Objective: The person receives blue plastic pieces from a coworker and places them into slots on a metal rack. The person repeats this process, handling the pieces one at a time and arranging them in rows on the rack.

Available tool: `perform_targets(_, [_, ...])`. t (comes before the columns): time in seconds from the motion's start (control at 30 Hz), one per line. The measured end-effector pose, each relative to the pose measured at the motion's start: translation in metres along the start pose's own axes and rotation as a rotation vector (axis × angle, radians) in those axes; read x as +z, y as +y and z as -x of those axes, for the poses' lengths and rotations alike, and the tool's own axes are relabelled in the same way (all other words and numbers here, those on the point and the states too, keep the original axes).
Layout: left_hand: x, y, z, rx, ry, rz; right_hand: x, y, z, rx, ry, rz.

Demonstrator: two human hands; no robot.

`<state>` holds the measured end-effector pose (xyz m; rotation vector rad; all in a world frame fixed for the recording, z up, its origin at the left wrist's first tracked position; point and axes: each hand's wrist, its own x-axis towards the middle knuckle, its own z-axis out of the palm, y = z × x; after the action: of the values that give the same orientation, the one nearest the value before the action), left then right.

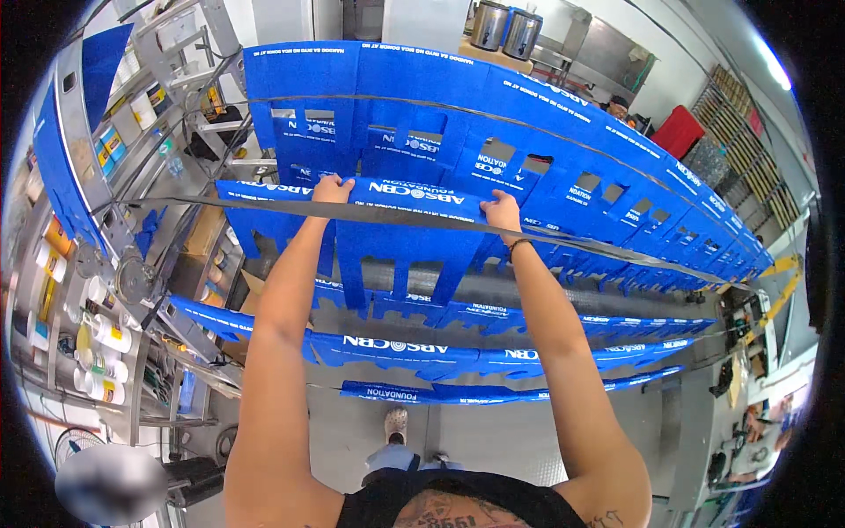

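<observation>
Both my arms reach forward over a dark grey strap (387, 214) stretched across from left to right. My left hand (334, 187) is closed on the upper edge of a blue fabric panel (414, 245) with white print. Farther right along that edge, my right hand (502, 211) pinches the same panel between thumb and fingers. Rectangular cut-outs and strips show in the panel's lower part, which hangs down below the strap. Just beyond my hands hangs another row of blue panels (387, 75), also with cut-outs, crossed by a thin dark line.
Lower rows of blue fabric (396, 348) hang nearer my body. Shelves with white jugs (110, 333) and other containers line the left, beside a metal ladder (207, 79). Two metal urns (488, 26) stand at the back. At far right is a yellow frame (779, 290). Another person's head shows behind the far row.
</observation>
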<state>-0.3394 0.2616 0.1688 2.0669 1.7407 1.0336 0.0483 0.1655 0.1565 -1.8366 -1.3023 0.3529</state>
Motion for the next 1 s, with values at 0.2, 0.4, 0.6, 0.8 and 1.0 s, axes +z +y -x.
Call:
perform_targets(0.2, [-0.044,-0.009,0.032,-0.053,0.142,-0.003,-0.012,-0.034,0.031,-0.141,0.038,0.409])
perform_targets(0.4, [-0.137,0.056,0.279,0.037,0.385,0.404,-0.182,-0.031,0.265,-0.376,-0.599,-0.356])
perform_targets(0.6, [-0.097,0.052,0.612,-0.475,0.449,0.183,-0.212,-0.001,0.468,-0.250,-1.925,-0.883])
perform_targets(0.8, [-0.076,0.097,0.831,-0.746,0.001,-0.103,-0.193,0.052,0.549,-0.279,-2.267,-0.692])
perform_targets(1.0, [-0.127,0.115,0.920,-0.993,0.335,-0.183,-0.265,-0.027,0.562,-0.467,-2.511,-0.962])
